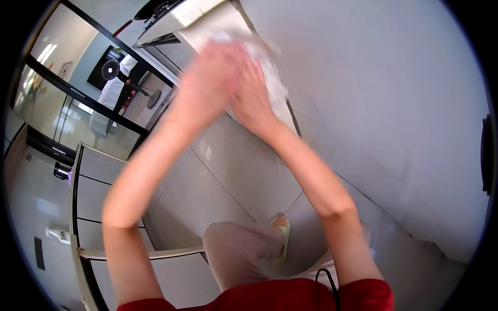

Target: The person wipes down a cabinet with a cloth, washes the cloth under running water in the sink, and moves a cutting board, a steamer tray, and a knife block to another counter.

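The wall (394,103) is filling the right side, and the tiled floor (223,160) is spreading below the arms. A black-framed glass partition (78,98) is standing at upper left, with a fan (110,69) showing behind it. A panelled unit (93,192) is standing at lower left; the left arm is crossing in front of part of it. The person's trousered leg (233,249) is covering some floor near the bottom. A pale ledge (199,32) is running along the wall's foot at the top, and a white cloth (272,75) is lying on it, beneath and just beside the hands. The left hand (215,67) and right hand (251,101) are overlapping over the cloth, hiding much of it. Blur is smearing the fingers, so whether either hand is grasping the cloth or only pressing on it, I cannot tell. A white bottle (59,236) is sitting at far left, beyond the unit, well apart from the hands. A pale green slipper (286,241) is showing beside the leg, and a thin black cable (328,280) is looping before the red shirt (275,295).
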Motion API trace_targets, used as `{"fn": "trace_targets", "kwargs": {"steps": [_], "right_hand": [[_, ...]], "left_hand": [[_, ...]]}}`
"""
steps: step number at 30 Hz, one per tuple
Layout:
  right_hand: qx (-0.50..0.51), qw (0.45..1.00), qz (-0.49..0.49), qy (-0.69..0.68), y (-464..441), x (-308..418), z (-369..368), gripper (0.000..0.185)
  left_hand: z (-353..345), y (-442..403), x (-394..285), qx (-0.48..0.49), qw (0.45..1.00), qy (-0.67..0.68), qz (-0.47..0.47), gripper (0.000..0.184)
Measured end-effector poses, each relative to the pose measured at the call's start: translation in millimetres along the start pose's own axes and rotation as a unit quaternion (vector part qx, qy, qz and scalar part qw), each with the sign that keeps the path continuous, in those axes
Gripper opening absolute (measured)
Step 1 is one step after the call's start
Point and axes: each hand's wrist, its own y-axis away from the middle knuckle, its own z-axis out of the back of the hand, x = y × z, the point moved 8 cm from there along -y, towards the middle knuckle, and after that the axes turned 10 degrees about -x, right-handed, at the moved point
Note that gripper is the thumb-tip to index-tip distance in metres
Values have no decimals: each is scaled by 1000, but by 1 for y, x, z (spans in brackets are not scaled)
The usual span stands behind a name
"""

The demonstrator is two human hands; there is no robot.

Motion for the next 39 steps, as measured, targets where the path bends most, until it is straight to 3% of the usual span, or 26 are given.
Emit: {"fn": "trace_targets", "kwargs": {"steps": [1,2,4,5,8,10,12,14,15,19,21,25,27,30,32,34,36,38,39], "right_hand": [[-12,998,53,35,-27,14,-7,52],[-27,991,105,77,-40,24,-15,49],[-122,980,134,86,-34,24,-17,43],[-123,979,128,101,-34,22,-23,43],[-189,980,52,36,-12,4,-15,43],[-173,985,-11,22,10,-20,-11,44],[-153,986,-37,48,55,-49,-1,50],[-100,967,-171,161,119,-96,-1,58],[-98,965,-182,159,158,-118,2,59],[-45,938,-299,168,287,-188,17,56],[-72,907,-378,170,338,-212,26,51],[-108,850,-483,180,425,-263,38,49],[-202,777,-594,43,473,-300,47,51],[-185,754,-630,2,473,-296,51,53],[-232,702,-670,-68,486,-302,34,54],[-183,752,-633,-31,469,-274,22,55],[-148,773,-612,-73,396,-208,22,54],[-70,891,-447,43,337,-167,14,54],[-72,890,-449,45,334,-168,18,54]], "left_hand": [[21,-12,14,-25,996,-85,-22,33],[36,-19,24,-40,996,-73,-4,38],[34,-18,21,-2,992,-111,-56,45],[30,-15,21,-4,992,-116,-54,46],[6,-7,12,-28,992,-116,-38,47],[-22,1,-6,-15,994,-98,-49,46],[-75,22,-32,81,995,-34,-44,45],[-122,45,-80,137,988,30,-71,49],[-148,61,-99,181,979,34,-93,50],[-182,93,-132,160,979,111,-52,53],[-169,93,-118,123,991,47,-22,51],[-158,92,-101,101,991,-70,-55,46],[-162,94,-103,67,986,-121,-89,45],[-165,98,-104,65,982,-147,-98,46],[-164,98,-104,67,981,-152,-100,47],[-164,96,-108,66,982,-146,-104,47],[-165,95,-105,61,980,-163,-96,47],[-163,93,-106,57,980,-160,-106,44],[-162,92,-106,53,981,-153,-106,43]]}}
